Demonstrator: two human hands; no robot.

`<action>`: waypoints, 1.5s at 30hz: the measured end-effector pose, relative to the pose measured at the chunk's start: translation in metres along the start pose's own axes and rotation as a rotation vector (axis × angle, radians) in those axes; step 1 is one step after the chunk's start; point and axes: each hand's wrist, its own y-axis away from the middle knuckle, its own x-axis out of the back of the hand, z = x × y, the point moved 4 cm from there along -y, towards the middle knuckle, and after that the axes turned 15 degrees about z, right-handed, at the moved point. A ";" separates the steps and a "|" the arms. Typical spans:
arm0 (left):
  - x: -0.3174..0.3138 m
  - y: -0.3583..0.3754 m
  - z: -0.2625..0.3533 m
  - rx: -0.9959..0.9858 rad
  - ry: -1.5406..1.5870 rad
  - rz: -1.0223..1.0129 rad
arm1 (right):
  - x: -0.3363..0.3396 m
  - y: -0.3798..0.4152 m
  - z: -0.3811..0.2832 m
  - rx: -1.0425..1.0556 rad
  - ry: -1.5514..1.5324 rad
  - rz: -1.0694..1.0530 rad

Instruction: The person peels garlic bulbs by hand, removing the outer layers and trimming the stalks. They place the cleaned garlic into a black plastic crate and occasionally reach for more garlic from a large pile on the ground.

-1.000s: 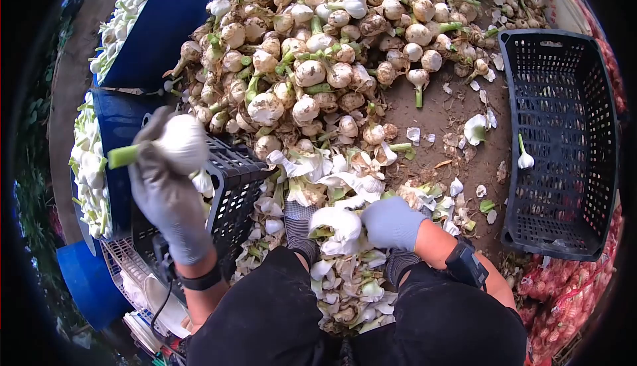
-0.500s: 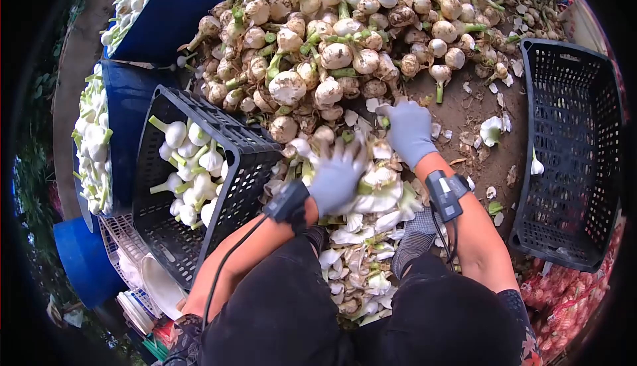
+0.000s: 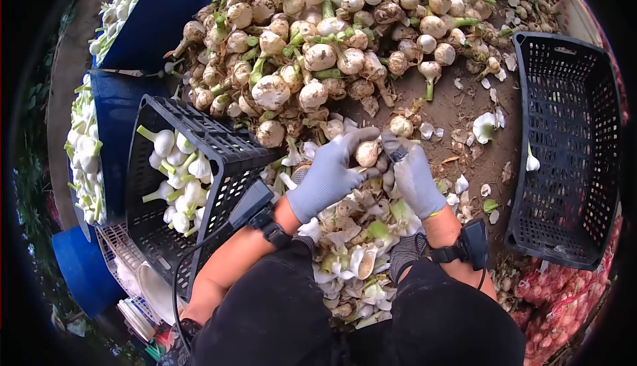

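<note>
Left: black crate (image 3: pixel 235 160) tipped on its side, peeled white bulbs (image 3: pixel 192 190) inside. Centre, over the loose peelings (image 3: pixel 361 260): gloved left hand (image 3: pixel 326 175) grasping a soil-marked bulb (image 3: pixel 367 153); gloved right hand (image 3: pixel 414 179) against the bulb's right side, fingers curled round a small dark object (image 3: pixel 398 154), kind unclear. Far right: second crate (image 3: pixel 564 147), one white bulb (image 3: pixel 532 161) in it.

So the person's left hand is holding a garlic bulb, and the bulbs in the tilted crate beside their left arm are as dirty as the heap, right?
Not quite: the head view shows the bulbs in the crate are clean-looking and white, unlike the soil-stained heap. The tilted crate is beside the left arm, and the left hand does hold a garlic bulb.
</note>
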 end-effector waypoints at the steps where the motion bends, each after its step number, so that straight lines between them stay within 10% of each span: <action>1: 0.000 0.000 0.003 0.038 -0.018 0.020 | -0.001 0.002 0.002 -0.012 -0.002 0.004; 8: 0.010 -0.009 0.010 -0.053 -0.045 0.066 | 0.002 0.011 -0.019 0.026 0.080 -0.070; 12: 0.008 -0.009 0.006 0.265 0.192 -0.089 | 0.013 0.004 -0.011 0.057 0.225 0.018; 14: 0.001 0.001 0.004 0.821 0.758 -0.183 | 0.018 -0.002 -0.005 0.084 0.358 0.052; 16: -0.004 0.001 0.015 0.861 1.056 -0.131 | 0.015 0.007 -0.027 0.785 0.589 0.230; 20: -0.002 -0.009 0.009 0.295 0.399 -0.070 | 0.013 0.005 -0.022 0.095 -0.258 -0.038; 22: 0.000 -0.010 0.023 -0.113 0.038 -0.087 | 0.018 -0.004 -0.019 0.191 -0.031 -0.159; 24: 0.001 -0.012 0.028 -0.015 -0.036 -0.139 | 0.022 -0.013 -0.012 0.142 0.193 -0.176; 26: -0.001 -0.006 0.011 0.555 0.526 -0.148 | 0.024 -0.010 -0.015 0.127 0.200 -0.150; 28: 0.000 -0.004 0.007 0.552 0.516 -0.220 | 0.023 -0.006 -0.016 0.117 0.208 -0.123; 34: -0.025 -0.007 0.001 0.846 1.071 -0.259 | 0.026 0.006 -0.029 0.833 0.691 0.245; 36: -0.025 -0.008 0.014 0.893 1.008 -0.175 | 0.028 -0.003 -0.012 0.472 0.217 0.174; 38: -0.025 -0.013 0.021 0.577 0.546 -0.251 | 0.025 0.003 -0.014 0.066 -0.045 -0.071; 39: -0.026 -0.015 0.006 0.301 0.214 -0.267 | 0.026 0.002 -0.015 0.207 0.217 0.028; 45: -0.013 -0.029 -0.018 0.568 0.277 0.005 | 0.035 0.004 0.005 -0.116 -0.139 -0.032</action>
